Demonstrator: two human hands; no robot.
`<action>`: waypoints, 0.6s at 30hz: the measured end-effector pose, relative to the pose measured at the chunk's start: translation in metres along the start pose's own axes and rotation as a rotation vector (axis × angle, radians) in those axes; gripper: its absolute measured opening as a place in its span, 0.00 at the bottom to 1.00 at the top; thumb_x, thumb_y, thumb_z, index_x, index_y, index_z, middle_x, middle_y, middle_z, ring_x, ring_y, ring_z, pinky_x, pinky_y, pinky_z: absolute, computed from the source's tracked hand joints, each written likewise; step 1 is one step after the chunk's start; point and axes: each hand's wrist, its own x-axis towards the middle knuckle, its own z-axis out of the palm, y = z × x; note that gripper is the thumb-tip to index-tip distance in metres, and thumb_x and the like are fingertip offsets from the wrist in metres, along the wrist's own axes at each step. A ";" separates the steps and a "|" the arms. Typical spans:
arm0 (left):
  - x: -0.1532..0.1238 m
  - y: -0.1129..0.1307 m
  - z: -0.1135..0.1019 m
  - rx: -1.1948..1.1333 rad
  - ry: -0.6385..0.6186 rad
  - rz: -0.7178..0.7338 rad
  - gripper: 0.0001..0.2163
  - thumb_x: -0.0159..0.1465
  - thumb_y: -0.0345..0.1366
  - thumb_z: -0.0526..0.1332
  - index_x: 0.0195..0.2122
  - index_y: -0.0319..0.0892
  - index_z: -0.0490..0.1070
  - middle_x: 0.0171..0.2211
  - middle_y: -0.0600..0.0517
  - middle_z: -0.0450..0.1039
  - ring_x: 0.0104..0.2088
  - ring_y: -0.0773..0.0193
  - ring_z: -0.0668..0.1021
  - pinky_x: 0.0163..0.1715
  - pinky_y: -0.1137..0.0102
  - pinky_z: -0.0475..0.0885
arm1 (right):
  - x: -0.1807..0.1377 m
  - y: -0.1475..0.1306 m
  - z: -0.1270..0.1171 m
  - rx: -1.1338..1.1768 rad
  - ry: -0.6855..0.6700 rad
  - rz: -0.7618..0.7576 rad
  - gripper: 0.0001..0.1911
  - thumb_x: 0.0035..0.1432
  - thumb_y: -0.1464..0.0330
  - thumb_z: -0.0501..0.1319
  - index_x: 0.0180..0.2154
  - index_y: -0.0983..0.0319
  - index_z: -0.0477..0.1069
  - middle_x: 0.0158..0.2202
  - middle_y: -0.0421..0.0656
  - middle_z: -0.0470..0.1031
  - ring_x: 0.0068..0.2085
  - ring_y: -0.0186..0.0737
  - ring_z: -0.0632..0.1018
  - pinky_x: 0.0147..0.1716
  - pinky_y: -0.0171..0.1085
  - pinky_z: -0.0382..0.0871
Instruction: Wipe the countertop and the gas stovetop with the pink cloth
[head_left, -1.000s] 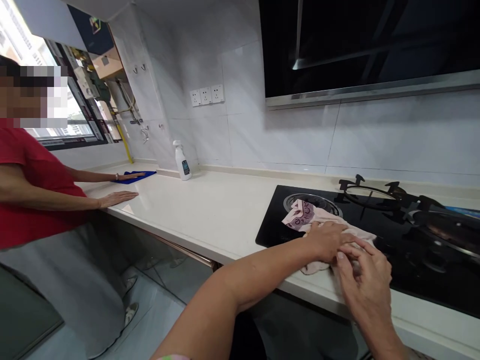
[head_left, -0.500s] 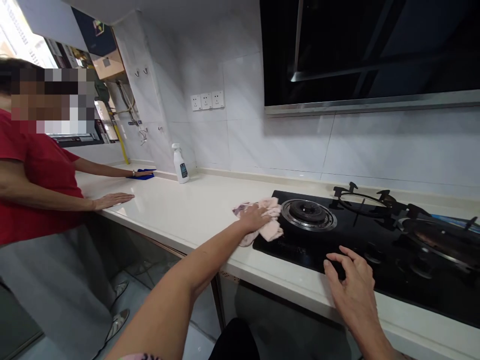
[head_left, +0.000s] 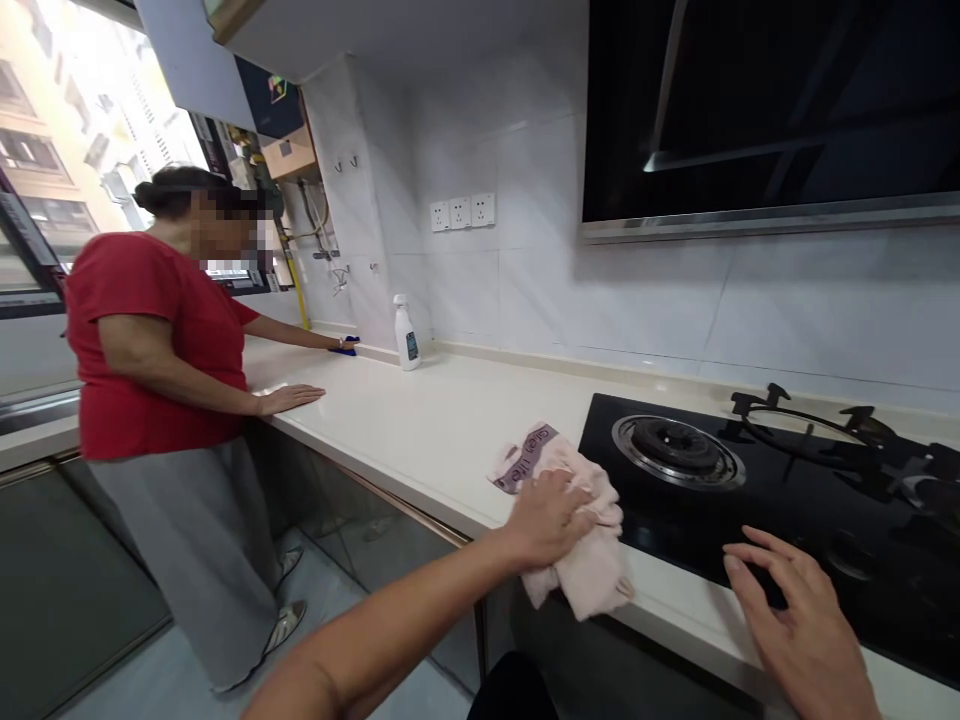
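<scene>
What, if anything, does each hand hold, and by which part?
The left hand holds the pink cloth down near its middle; the right hand holds nothing.

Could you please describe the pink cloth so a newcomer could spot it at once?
Find the black hob in the white countertop. At its left edge, under the left hand, is the pale pink cloth; unlike the blue cloth farther off, it has a purple lettered band.

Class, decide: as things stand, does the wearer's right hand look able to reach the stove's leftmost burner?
Probably yes: the right hand looks empty, with bare black cooktop showing between it and the leftmost burner.
</scene>
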 end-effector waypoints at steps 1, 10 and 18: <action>-0.002 0.009 0.002 -0.007 0.003 0.042 0.20 0.75 0.50 0.51 0.61 0.52 0.72 0.60 0.44 0.70 0.60 0.45 0.71 0.57 0.48 0.68 | 0.001 -0.003 0.001 -0.006 0.009 -0.021 0.23 0.64 0.45 0.56 0.43 0.52 0.78 0.59 0.47 0.74 0.60 0.60 0.72 0.33 0.49 0.76; -0.002 0.000 0.012 -0.405 0.039 0.300 0.27 0.66 0.43 0.65 0.65 0.43 0.64 0.68 0.39 0.63 0.70 0.49 0.63 0.65 0.55 0.66 | -0.014 -0.041 0.068 -0.128 -0.331 -0.425 0.34 0.72 0.51 0.51 0.73 0.53 0.51 0.72 0.49 0.61 0.71 0.54 0.64 0.66 0.62 0.63; -0.046 -0.194 -0.067 0.058 0.295 -0.569 0.13 0.69 0.36 0.58 0.50 0.45 0.78 0.61 0.41 0.72 0.65 0.49 0.70 0.66 0.50 0.61 | 0.015 -0.109 0.112 -0.355 -0.661 -0.332 0.40 0.68 0.42 0.51 0.72 0.56 0.59 0.75 0.56 0.54 0.74 0.65 0.54 0.69 0.67 0.52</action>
